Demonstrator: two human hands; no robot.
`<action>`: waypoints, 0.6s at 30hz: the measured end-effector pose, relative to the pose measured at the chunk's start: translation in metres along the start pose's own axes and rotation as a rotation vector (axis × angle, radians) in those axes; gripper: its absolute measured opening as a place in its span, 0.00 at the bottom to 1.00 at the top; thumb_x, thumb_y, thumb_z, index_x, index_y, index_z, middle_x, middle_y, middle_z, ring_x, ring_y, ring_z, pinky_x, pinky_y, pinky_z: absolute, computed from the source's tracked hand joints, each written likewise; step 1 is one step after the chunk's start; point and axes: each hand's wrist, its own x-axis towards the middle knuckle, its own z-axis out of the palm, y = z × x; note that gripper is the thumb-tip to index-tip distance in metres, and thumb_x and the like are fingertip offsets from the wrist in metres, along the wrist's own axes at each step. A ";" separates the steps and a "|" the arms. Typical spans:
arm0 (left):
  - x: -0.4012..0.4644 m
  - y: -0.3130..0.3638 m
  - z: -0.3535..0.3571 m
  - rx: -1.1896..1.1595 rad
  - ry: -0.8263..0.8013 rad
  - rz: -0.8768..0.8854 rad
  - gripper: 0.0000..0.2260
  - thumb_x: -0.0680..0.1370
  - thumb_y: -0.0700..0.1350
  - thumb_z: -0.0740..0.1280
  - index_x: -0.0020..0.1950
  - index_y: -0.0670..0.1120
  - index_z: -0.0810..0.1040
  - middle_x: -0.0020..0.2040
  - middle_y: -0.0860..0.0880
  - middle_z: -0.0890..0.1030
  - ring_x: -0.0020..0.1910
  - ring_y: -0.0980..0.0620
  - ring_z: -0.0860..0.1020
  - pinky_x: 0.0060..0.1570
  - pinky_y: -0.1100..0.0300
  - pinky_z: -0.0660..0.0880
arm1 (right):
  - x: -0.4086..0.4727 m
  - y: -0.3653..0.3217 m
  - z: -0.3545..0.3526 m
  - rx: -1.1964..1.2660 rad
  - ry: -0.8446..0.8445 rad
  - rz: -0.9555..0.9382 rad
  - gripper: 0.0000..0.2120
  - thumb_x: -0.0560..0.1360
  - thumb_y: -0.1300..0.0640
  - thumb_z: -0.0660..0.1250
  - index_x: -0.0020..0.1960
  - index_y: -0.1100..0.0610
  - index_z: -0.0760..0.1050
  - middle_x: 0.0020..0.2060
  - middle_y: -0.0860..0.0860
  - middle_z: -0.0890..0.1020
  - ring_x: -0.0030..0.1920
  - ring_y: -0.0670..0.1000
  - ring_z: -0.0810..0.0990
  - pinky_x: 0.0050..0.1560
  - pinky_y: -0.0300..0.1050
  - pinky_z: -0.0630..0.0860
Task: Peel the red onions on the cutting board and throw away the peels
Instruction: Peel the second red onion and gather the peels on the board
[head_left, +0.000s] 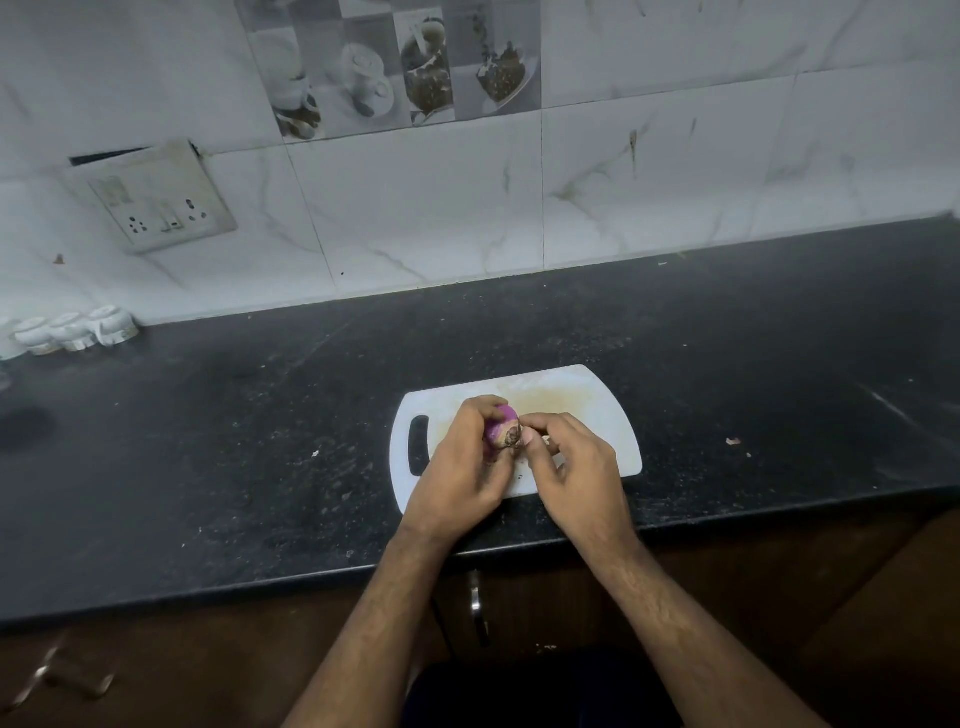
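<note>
Over the white cutting board (597, 410), I am gripping the red onion (503, 428) in my left hand (457, 467), fingers curled round it. My right hand (574, 467) is pinching at its brown root end.

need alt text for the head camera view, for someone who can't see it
Seen from above, a left hand grips a red onion over a white cutting board while the right hand pinches at its root end. The board lies on a black counter below a marble-tiled wall.
</note>
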 end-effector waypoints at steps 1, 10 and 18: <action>0.000 0.000 0.000 -0.011 -0.001 0.007 0.17 0.79 0.39 0.68 0.66 0.46 0.70 0.64 0.54 0.75 0.60 0.58 0.78 0.60 0.48 0.78 | -0.001 0.000 0.000 0.008 0.001 0.000 0.07 0.81 0.58 0.68 0.58 0.52 0.83 0.49 0.41 0.84 0.47 0.38 0.81 0.47 0.25 0.73; 0.002 0.001 -0.003 0.066 -0.043 0.049 0.17 0.79 0.39 0.68 0.67 0.45 0.72 0.60 0.52 0.76 0.58 0.57 0.77 0.59 0.60 0.74 | -0.004 -0.001 -0.001 0.041 0.007 0.030 0.06 0.79 0.57 0.72 0.55 0.52 0.86 0.45 0.41 0.85 0.44 0.39 0.84 0.44 0.27 0.76; 0.001 -0.005 0.001 0.065 -0.006 0.058 0.12 0.80 0.38 0.68 0.63 0.42 0.74 0.65 0.52 0.75 0.62 0.61 0.76 0.61 0.54 0.77 | -0.004 -0.001 -0.001 0.013 0.031 0.024 0.03 0.77 0.57 0.74 0.50 0.54 0.86 0.43 0.41 0.86 0.42 0.39 0.83 0.42 0.32 0.80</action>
